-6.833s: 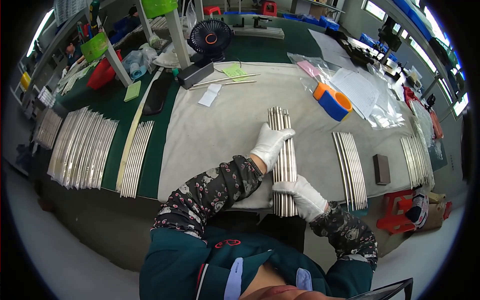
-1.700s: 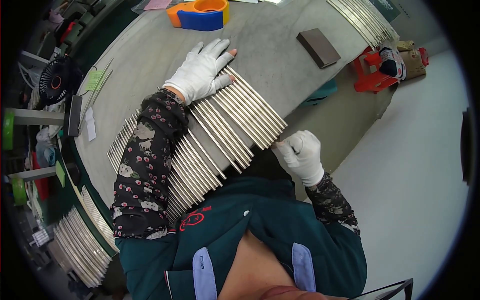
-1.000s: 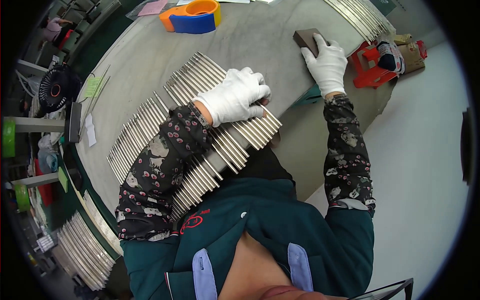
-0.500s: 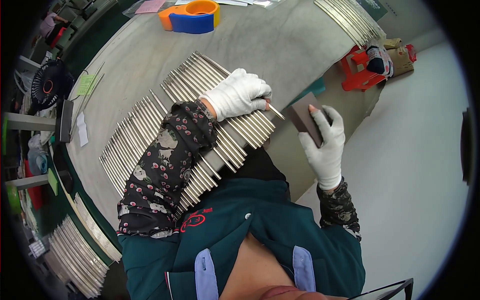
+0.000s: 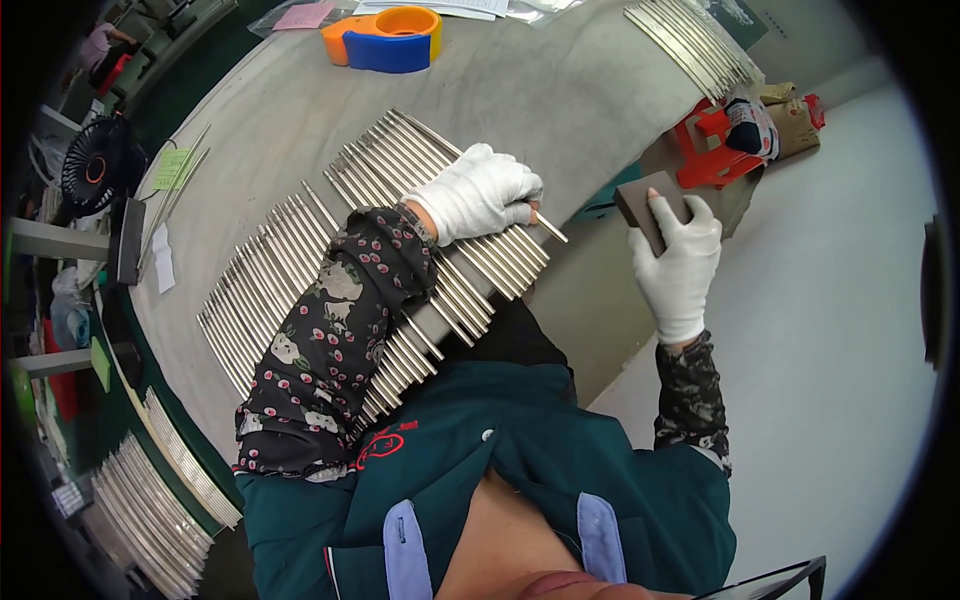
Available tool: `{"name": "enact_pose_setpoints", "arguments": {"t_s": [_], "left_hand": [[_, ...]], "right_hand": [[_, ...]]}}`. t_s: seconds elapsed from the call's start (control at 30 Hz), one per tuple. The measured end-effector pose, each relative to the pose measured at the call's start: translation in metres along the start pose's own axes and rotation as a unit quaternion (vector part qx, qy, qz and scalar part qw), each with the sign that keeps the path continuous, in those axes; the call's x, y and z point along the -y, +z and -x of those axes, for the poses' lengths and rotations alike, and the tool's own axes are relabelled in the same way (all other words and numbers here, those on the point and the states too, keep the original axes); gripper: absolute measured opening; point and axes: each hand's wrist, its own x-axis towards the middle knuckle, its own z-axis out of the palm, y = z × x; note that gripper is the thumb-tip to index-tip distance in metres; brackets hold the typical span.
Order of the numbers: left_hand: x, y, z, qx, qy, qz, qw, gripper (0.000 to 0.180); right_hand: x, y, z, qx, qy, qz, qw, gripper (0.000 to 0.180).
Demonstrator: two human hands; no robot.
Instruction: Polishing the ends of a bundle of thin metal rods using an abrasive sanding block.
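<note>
Many thin silvery metal rods lie side by side in a slanting row on the grey table, their near ends jutting past its edge. My left hand, in a white glove with bare fingertips, lies closed over the right end of the row. Its fingers grip one metal rod, whose end sticks out past the thumb. Off the table to the right, my right hand, gloved the same way, holds a brown sanding block between thumb and fingers. The block is apart from the rods.
An orange and blue tape dispenser stands at the table's far side. More rods lie at the far right corner. A red stool with bags is beyond the table edge. At left are a black fan and bundled rods.
My right hand has moved right and slightly up with the sanding block, farther from the rods. My left hand has stayed nearly still on the rod.
</note>
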Motion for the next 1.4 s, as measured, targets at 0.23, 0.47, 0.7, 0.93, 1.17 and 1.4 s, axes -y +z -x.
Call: {"name": "enact_pose_setpoints", "arguments": {"t_s": [0.23, 0.47, 0.7, 0.93, 1.17, 1.4], "left_hand": [[-0.001, 0.003, 0.001, 0.012, -0.003, 0.007, 1.0, 0.016], [-0.001, 0.005, 0.001, 0.011, -0.011, -0.008, 1.0, 0.015], [-0.003, 0.003, 0.001, 0.026, -0.018, 0.007, 0.999, 0.016], [-0.004, 0.001, 0.003, 0.024, -0.028, 0.004, 0.999, 0.016], [-0.002, 0.006, -0.002, 0.024, 0.0, -0.052, 0.998, 0.023], [-0.002, 0.006, 0.0, 0.015, 0.006, -0.042, 0.999, 0.023]], "right_hand": [[0.01, 0.005, -0.011, 0.017, 0.003, 0.031, 0.999, 0.049], [0.012, 0.005, 0.003, -0.005, -0.031, 0.025, 0.999, 0.046], [0.011, -0.001, 0.016, 0.03, -0.051, -0.052, 0.997, 0.055], [0.019, -0.005, 0.02, 0.025, -0.067, -0.063, 0.995, 0.054], [0.031, -0.009, 0.026, 0.045, -0.137, -0.134, 0.98, 0.056], [0.047, -0.014, 0.02, 0.081, -0.18, -0.131, 0.971, 0.054]]}}
